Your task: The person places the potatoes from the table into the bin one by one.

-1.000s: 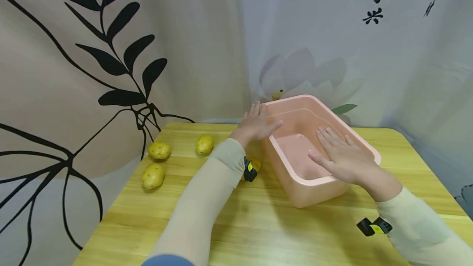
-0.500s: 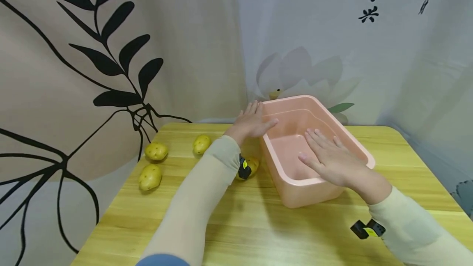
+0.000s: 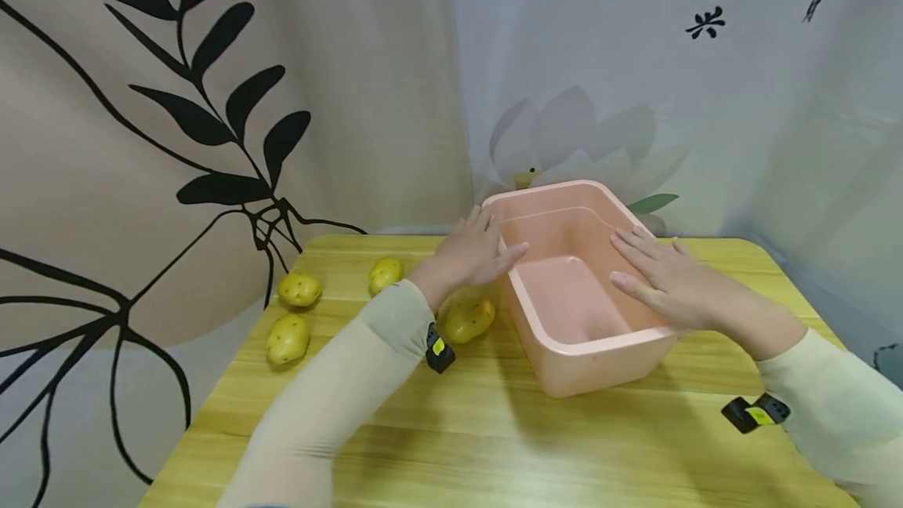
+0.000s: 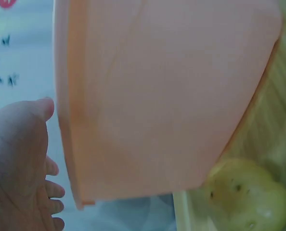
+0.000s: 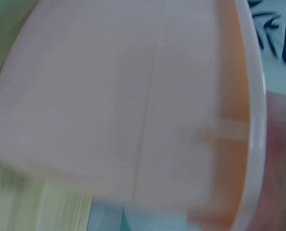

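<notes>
A pink plastic tub (image 3: pixel 592 347) stands on the table with its inside bare. My left hand (image 3: pixel 469 253), fingers straight, is at the tub's left rim; the left wrist view puts that hand (image 4: pixel 18 163) beside the rim, thumb toward it. Over the right rim lies my right hand (image 3: pixel 666 277) with fingers extended, partly hidden behind the tub wall in the right wrist view. A yellow potato (image 3: pixel 467 320) rests under my left wrist, close to the tub. Neither hand has anything in its grasp.
Three more potatoes lie on the left of the wooden table (image 3: pixel 451 445): one potato (image 3: pixel 386 276) toward the back, another potato (image 3: pixel 299 289) and a third potato (image 3: pixel 288 339) near the left edge. A printed curtain (image 3: pixel 381 100) hangs right behind the table.
My right hand has shifted right, from over the tub's opening to its right rim. The left hand has drawn back slightly, its forearm swinging left and uncovering more of the nearby potato.
</notes>
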Demonstrator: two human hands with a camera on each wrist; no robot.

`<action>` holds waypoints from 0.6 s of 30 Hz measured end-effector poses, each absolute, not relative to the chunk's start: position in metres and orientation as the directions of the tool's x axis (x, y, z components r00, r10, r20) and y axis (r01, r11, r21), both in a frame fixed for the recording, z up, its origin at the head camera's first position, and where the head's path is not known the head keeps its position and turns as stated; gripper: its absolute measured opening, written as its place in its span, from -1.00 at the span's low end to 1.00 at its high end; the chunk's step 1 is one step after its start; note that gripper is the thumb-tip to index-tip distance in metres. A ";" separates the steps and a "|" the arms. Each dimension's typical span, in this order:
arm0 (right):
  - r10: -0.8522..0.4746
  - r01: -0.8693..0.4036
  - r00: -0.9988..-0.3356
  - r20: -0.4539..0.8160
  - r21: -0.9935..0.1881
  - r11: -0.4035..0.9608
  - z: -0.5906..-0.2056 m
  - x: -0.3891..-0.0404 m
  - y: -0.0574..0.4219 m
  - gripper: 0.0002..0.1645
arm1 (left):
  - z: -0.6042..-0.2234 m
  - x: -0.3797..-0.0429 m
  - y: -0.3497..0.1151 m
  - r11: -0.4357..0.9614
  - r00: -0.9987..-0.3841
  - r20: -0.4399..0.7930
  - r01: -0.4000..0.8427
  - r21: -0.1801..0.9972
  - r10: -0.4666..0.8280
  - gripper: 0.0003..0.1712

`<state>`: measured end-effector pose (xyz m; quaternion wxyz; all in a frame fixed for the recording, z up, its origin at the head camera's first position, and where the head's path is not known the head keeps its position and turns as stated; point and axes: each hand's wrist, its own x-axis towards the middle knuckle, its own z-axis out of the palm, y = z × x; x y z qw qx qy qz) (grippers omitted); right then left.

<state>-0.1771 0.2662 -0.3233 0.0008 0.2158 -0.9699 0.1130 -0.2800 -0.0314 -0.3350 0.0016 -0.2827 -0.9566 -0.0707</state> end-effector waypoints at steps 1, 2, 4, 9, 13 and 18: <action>-0.412 -0.412 -0.910 0.050 -0.231 0.881 -0.322 -0.180 0.273 -0.18 | -0.334 -0.273 -0.033 0.818 -0.827 0.046 0.562 0.125 0.561 0.04; -0.410 -0.407 -0.911 0.043 -0.246 0.879 -0.321 -0.184 0.279 -0.17 | -0.332 -0.267 -0.033 0.807 -0.815 0.045 0.579 0.118 0.578 0.04; -0.399 -0.391 -0.916 0.027 -0.277 0.878 -0.319 -0.192 0.291 -0.15 | -0.331 -0.253 -0.034 0.786 -0.793 0.037 0.608 0.113 0.608 0.05; -0.380 -0.357 -0.925 -0.008 -0.327 0.875 -0.320 -0.213 0.311 -0.14 | -0.330 -0.222 -0.025 0.739 -0.743 0.010 0.666 0.101 0.669 0.04; -0.385 -0.368 -0.923 0.009 -0.313 0.876 -0.323 -0.231 0.315 -0.14 | -0.335 -0.201 -0.016 0.723 -0.726 0.014 0.687 0.074 0.688 0.05; -0.407 -0.400 -0.912 0.040 -0.299 0.867 -0.332 -0.246 0.316 -0.13 | -0.341 -0.182 -0.005 0.717 -0.720 0.000 0.692 0.077 0.694 0.11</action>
